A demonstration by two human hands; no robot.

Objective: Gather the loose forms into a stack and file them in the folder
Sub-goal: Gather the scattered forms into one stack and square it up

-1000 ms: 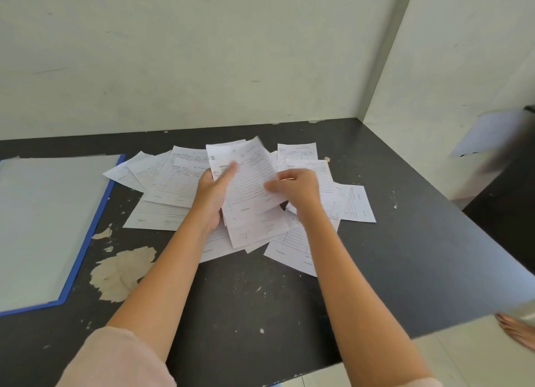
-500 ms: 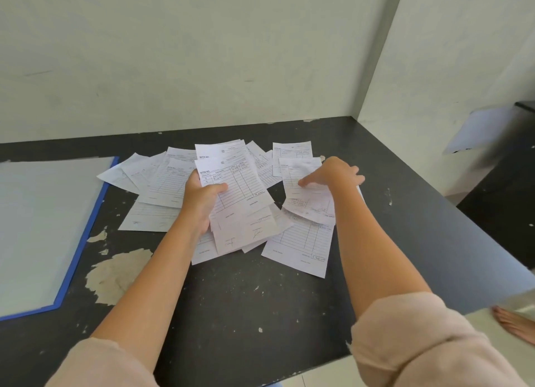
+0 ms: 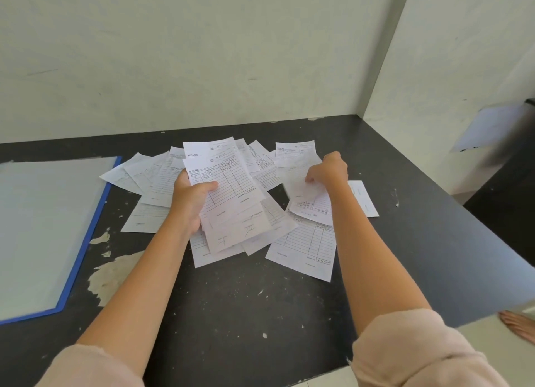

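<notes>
Several white printed forms [image 3: 304,247] lie scattered in the middle of a black table [image 3: 260,314]. My left hand [image 3: 189,201] grips a small stack of forms [image 3: 228,195] by its left edge, thumb on top, just above the pile. My right hand [image 3: 328,169] pinches one loose form [image 3: 311,201] at the right side of the pile and lifts its near end off the table. An open blue folder [image 3: 72,259] with a pale sheet inside lies flat at the table's left.
Pale walls close the table in at the back and right. The tabletop has chipped pale patches [image 3: 113,276] beside the folder. A bare foot [image 3: 518,326] shows on the floor past the table's right front corner.
My right hand left the held stack, reached right and took hold of a loose form. My left hand kept the stack and lowered it a little.
</notes>
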